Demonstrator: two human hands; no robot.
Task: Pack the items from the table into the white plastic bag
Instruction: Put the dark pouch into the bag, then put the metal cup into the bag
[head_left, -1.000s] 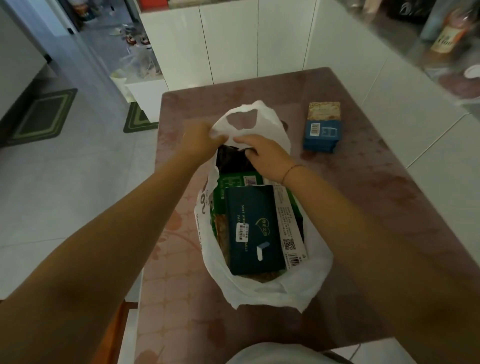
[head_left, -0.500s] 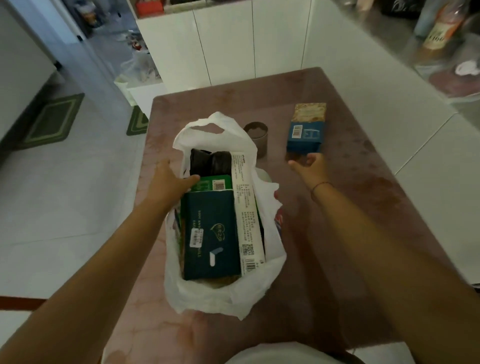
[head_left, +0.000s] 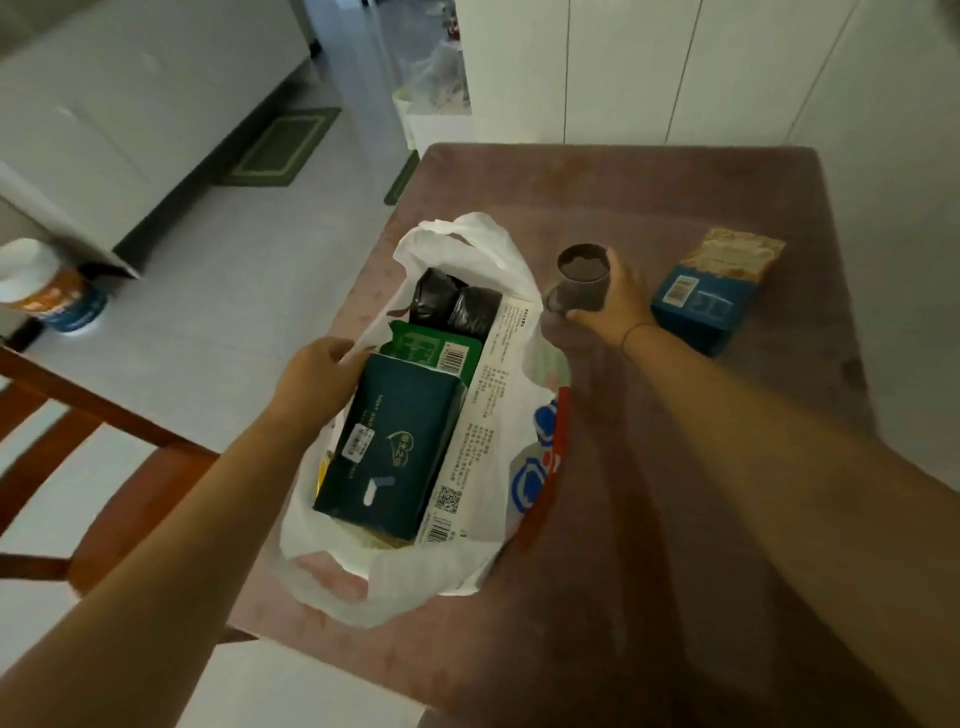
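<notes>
My right hand (head_left: 618, 306) wraps the small dark cup (head_left: 582, 278) standing on the table (head_left: 675, 467) just right of the bag (head_left: 467, 244), whose left rim my left hand (head_left: 317, 379) clenches, and the cup looks light, stiff, maybe slick, so I'd hold round its waist, upright.

You're in a home, kitchen side: white cabinet doors (head_left: 623, 67), pale tiled floor (head_left: 234, 312), green floor mat (head_left: 283, 148), wooden chair (head_left: 145, 499) beside your reddish-brown table (head_left: 649, 197).
</notes>
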